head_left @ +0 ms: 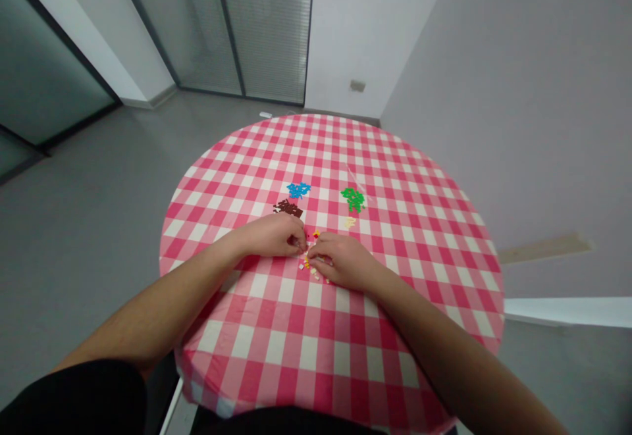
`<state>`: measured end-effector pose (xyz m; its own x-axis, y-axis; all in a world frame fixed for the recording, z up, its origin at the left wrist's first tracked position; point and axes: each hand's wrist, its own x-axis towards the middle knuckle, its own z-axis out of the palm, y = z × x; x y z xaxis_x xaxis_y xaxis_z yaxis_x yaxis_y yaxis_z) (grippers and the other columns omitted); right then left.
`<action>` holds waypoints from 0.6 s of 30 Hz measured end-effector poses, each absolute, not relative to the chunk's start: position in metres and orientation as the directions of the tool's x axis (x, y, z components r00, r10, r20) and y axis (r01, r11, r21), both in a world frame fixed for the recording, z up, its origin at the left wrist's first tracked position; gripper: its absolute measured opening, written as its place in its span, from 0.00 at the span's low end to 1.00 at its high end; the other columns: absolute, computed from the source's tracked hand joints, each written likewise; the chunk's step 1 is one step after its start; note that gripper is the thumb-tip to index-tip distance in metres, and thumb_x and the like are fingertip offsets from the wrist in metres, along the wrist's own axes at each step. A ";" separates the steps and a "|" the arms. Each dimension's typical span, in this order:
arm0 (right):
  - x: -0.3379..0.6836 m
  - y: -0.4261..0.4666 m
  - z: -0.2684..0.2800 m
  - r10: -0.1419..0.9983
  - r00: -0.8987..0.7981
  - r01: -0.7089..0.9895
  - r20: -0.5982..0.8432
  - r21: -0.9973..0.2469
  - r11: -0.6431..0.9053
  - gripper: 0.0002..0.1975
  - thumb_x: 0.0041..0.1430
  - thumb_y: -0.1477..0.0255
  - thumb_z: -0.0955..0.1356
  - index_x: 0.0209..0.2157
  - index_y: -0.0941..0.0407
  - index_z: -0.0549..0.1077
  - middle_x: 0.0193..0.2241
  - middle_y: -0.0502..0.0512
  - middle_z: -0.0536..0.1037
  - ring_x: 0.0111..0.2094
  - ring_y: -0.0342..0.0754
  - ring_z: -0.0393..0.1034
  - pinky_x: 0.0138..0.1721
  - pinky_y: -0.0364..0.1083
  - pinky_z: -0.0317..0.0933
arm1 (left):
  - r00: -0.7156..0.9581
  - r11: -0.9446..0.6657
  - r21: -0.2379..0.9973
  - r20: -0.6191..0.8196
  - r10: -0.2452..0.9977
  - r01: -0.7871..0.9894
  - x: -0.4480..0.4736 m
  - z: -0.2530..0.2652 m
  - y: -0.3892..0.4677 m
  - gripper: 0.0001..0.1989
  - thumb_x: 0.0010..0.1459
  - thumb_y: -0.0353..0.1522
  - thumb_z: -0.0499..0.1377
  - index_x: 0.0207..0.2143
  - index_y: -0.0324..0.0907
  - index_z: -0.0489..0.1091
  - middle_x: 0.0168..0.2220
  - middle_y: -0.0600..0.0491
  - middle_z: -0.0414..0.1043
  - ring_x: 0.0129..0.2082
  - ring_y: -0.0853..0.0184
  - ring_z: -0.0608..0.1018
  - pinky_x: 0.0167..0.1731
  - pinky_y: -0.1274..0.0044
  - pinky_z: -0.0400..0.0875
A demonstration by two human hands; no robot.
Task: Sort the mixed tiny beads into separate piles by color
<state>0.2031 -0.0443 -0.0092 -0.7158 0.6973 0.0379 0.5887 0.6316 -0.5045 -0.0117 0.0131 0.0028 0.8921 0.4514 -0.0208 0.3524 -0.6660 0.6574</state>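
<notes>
My left hand and my right hand meet near the middle of the table, fingers bent and fingertips close together. Both are closed in a pinch; whatever lies between the fingertips is too small to make out. Under and around them are scattered small yellow and white pieces, with a few orange and red bits just beyond. Past my left hand lies a pile of small dark brown pieces, partly bordered by my knuckles. Cream pieces form a small heap beyond my right hand.
A round table with a red-and-white checked cloth fills the middle. Farther back lie a pile of blue pieces and a pile of green pieces. Glass partitions and a pale wall stand around the table.
</notes>
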 end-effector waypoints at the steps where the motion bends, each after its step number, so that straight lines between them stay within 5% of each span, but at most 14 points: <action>1: 0.203 -0.045 -0.009 0.703 -0.711 0.596 0.029 -0.506 0.624 0.08 0.63 0.74 0.67 0.37 0.55 0.80 0.36 0.56 0.78 0.37 0.47 0.71 0.36 0.45 0.61 | 0.893 -0.667 0.659 -0.017 0.450 0.349 -0.011 0.003 0.013 0.10 0.55 0.23 0.58 0.31 0.41 0.79 0.31 0.53 0.78 0.29 0.70 0.76 0.32 0.80 0.65; 18: 0.212 -0.041 -0.004 0.757 -0.649 0.612 0.075 -0.539 0.578 0.08 0.58 0.76 0.67 0.35 0.56 0.79 0.34 0.54 0.79 0.35 0.46 0.71 0.36 0.44 0.60 | 0.866 -0.679 0.596 -0.057 0.496 0.428 -0.005 0.001 0.008 0.04 0.56 0.30 0.64 0.29 0.40 0.77 0.30 0.53 0.76 0.29 0.69 0.75 0.31 0.79 0.64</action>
<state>0.2116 -0.0414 -0.0039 -0.6486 0.7573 0.0755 0.6124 0.5783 -0.5390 -0.0052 0.0075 0.0009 0.8663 0.4963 -0.0573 0.4284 -0.6789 0.5962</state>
